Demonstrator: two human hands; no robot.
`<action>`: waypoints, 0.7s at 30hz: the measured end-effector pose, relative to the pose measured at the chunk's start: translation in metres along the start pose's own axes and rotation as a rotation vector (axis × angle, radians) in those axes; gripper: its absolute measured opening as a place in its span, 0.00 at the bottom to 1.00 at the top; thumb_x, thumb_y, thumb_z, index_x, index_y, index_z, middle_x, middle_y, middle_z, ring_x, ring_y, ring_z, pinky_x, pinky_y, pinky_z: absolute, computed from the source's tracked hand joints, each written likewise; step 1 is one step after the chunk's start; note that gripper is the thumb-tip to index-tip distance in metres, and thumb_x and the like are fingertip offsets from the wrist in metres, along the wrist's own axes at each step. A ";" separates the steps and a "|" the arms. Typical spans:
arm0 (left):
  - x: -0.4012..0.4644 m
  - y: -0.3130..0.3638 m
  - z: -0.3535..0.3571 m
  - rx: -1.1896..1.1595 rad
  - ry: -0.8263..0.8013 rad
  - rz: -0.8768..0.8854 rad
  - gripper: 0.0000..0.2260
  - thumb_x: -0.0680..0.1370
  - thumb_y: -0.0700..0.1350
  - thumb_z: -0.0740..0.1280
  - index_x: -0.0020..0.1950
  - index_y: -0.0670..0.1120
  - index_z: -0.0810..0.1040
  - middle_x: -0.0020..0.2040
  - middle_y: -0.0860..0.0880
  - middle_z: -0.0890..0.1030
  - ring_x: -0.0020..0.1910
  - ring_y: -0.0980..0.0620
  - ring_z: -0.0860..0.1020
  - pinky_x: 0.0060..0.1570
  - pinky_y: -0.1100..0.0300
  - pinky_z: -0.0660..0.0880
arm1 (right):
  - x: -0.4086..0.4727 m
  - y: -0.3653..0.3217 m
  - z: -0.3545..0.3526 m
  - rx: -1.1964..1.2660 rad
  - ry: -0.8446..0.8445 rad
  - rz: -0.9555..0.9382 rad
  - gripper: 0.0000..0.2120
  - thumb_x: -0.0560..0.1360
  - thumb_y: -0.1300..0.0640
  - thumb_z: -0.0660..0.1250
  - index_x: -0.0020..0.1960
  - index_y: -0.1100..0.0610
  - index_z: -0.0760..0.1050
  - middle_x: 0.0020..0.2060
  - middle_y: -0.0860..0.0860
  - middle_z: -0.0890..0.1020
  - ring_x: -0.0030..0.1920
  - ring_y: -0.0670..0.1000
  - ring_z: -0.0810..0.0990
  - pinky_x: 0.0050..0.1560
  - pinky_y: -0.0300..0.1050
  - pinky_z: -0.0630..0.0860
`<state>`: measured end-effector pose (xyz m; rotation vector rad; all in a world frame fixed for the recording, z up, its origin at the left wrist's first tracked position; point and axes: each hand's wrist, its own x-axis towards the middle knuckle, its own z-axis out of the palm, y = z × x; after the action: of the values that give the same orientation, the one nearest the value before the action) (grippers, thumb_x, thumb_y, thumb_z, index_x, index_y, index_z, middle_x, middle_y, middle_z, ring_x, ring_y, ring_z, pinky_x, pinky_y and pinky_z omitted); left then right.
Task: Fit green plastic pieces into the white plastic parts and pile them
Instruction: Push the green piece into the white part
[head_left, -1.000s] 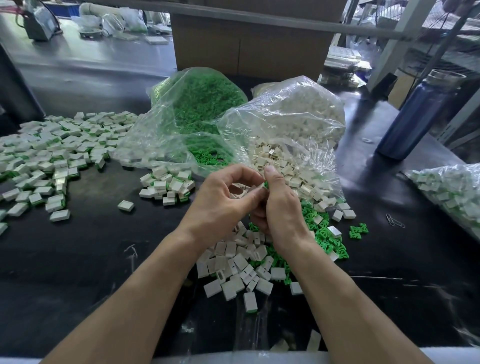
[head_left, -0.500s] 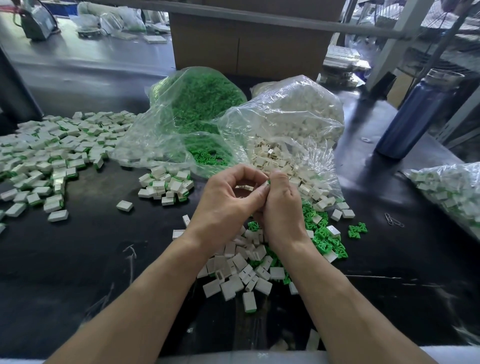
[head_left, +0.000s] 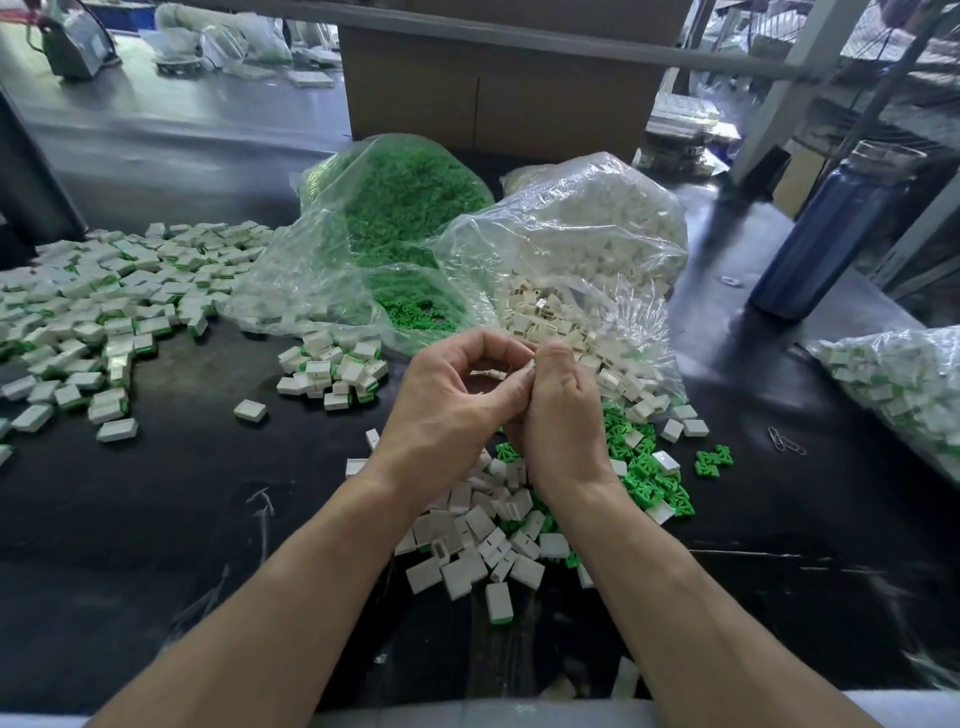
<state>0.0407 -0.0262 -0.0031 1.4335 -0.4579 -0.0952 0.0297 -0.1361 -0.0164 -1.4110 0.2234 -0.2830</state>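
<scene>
My left hand (head_left: 447, 410) and my right hand (head_left: 561, 415) meet above the black table, fingertips pressed together. Between them they pinch a small white plastic part (head_left: 488, 373); most of it is hidden by my fingers, and no green piece shows there. Under my wrists lies a heap of loose white parts (head_left: 478, 540) mixed with loose green pieces (head_left: 649, 478). Behind my hands an open clear bag of green pieces (head_left: 400, 208) and an open clear bag of white parts (head_left: 582, 249) spill toward me. A small pile of fitted parts (head_left: 332, 369) sits left of my hands.
A wide spread of fitted white-and-green parts (head_left: 104, 306) covers the table's left side. Another clear bag of fitted parts (head_left: 904, 384) lies at the right edge. A blue bottle (head_left: 826, 234) stands at the back right, a cardboard box (head_left: 498, 83) behind the bags. Paper clips (head_left: 787, 441) lie on the right.
Both hands have stayed joined and shifted slightly down and left. My fingers have worked closer around the white part; the green speck seen between them earlier no longer shows.
</scene>
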 end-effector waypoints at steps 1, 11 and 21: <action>0.000 0.000 0.000 0.001 0.002 0.000 0.02 0.80 0.36 0.72 0.50 0.38 0.82 0.49 0.41 0.86 0.42 0.48 0.85 0.39 0.59 0.82 | 0.000 0.000 0.000 0.004 -0.003 -0.003 0.28 0.82 0.42 0.52 0.47 0.58 0.85 0.45 0.75 0.82 0.48 0.79 0.81 0.46 0.81 0.78; 0.001 0.000 -0.003 0.051 -0.002 0.004 0.03 0.80 0.37 0.72 0.52 0.38 0.81 0.50 0.43 0.86 0.44 0.42 0.86 0.43 0.51 0.85 | -0.001 -0.001 -0.008 -0.012 -0.071 -0.012 0.31 0.83 0.34 0.53 0.48 0.53 0.87 0.37 0.61 0.86 0.34 0.58 0.85 0.32 0.54 0.83; 0.006 -0.002 -0.020 0.231 0.196 -0.020 0.01 0.78 0.42 0.76 0.49 0.46 0.85 0.39 0.53 0.85 0.34 0.60 0.82 0.34 0.67 0.78 | 0.003 -0.006 -0.016 -0.319 -0.042 -0.253 0.06 0.84 0.53 0.68 0.51 0.54 0.80 0.39 0.43 0.82 0.37 0.39 0.80 0.37 0.33 0.77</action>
<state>0.0541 -0.0103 -0.0052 1.6555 -0.2996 0.0847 0.0270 -0.1532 -0.0130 -1.7630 0.0543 -0.4396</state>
